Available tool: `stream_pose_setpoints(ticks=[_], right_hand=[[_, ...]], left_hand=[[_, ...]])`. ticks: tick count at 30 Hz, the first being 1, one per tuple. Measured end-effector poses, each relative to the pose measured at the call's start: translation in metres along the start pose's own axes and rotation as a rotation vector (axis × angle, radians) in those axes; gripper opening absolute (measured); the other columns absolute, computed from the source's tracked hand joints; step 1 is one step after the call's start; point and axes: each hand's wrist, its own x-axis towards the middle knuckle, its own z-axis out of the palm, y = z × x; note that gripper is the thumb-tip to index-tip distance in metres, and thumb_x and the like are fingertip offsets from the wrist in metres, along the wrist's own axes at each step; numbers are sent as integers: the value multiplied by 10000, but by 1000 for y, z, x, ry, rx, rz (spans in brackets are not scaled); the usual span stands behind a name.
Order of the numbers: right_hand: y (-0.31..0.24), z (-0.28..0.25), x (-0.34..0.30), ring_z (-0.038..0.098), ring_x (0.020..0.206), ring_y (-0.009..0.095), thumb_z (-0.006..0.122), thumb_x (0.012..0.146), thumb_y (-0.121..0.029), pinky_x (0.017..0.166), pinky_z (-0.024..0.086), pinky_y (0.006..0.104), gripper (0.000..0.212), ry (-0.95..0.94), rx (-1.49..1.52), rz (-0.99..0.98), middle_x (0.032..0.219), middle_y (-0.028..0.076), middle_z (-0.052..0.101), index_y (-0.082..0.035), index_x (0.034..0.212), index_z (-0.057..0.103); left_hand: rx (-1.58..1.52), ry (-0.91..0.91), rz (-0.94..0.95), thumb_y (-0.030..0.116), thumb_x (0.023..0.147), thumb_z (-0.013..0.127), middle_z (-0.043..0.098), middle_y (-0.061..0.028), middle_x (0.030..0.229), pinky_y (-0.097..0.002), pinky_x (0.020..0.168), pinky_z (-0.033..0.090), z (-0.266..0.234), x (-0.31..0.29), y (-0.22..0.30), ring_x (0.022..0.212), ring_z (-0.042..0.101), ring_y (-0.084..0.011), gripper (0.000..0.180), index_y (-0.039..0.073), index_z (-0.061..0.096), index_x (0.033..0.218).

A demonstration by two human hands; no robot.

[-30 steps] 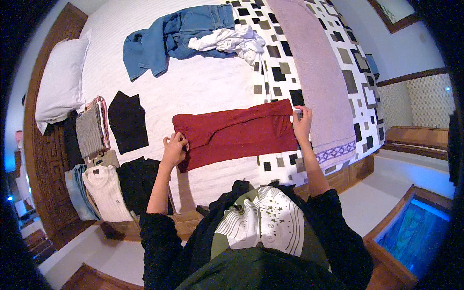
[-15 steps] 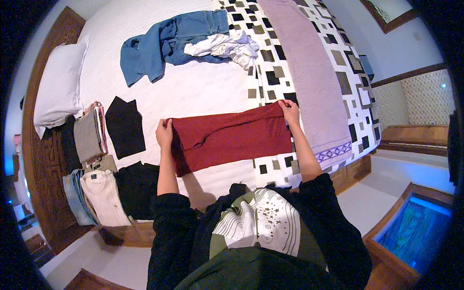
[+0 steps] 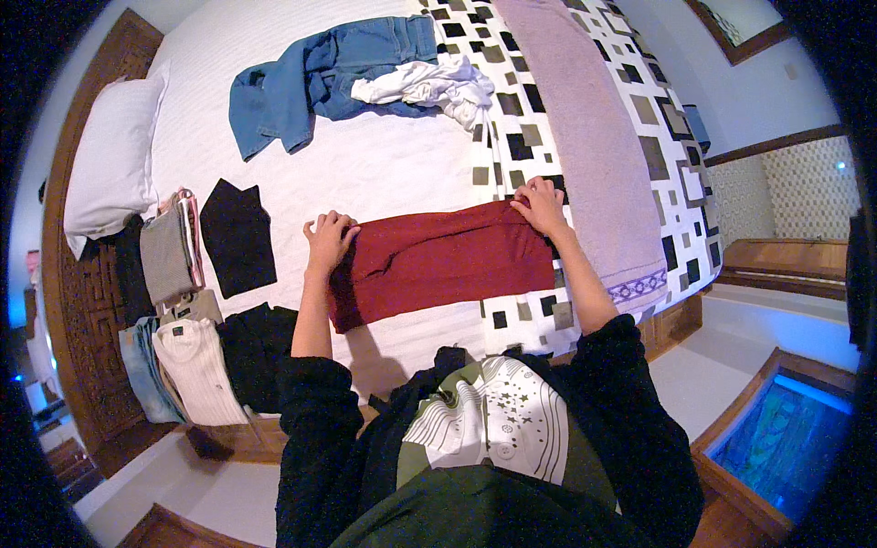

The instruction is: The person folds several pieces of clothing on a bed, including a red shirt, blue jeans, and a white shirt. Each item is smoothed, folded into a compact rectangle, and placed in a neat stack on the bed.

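A dark red garment (image 3: pixel 438 260), folded into a long rectangle, lies flat across the near side of the bed, with a crease running along its middle. My left hand (image 3: pixel 329 242) rests at its far left corner, fingers apart and slightly bent, their tips touching the cloth. At the far right corner is my right hand (image 3: pixel 543 208), its fingers spread and bent over the edge of the fabric. Neither hand lifts the garment.
Blue jeans (image 3: pixel 333 68) and a crumpled white garment (image 3: pixel 429 87) lie at the far side. Folded clothes, among them a black piece (image 3: pixel 237 236), a grey one (image 3: pixel 167 256) and a white top (image 3: pixel 196 370), sit left near the pillow (image 3: pixel 114 164). A lilac towel (image 3: pixel 598 137) covers the right.
Both hands have loosened from pinching the red garment's far corners to spread, bent fingers on it. The left hand has shifted slightly up and right, and the garment's far left corner has moved right.
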Motion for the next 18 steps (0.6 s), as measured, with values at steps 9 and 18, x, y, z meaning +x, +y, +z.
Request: stream_pose_setpoints(ticks=[9,18], right_hand=[[18,-11,9,565,770,220,549,738,-464,749,292,435,330,-224,179,210,783,60,615,-156,856,570],[22,0,-9,582,787,305,571,745,-427,677,441,380,438,-74,505,419,848,157,606,-21,909,563]], left_hand=[[-196,79,-142,398,767,550,579,-43,747,-479,826,253,8,2,-23,775,546,-208,303,126,514,894],[-310,659,-282,156,767,531,484,-133,1018,-408,847,307,-3,-19,7,965,448,-290,278,24,480,1007]])
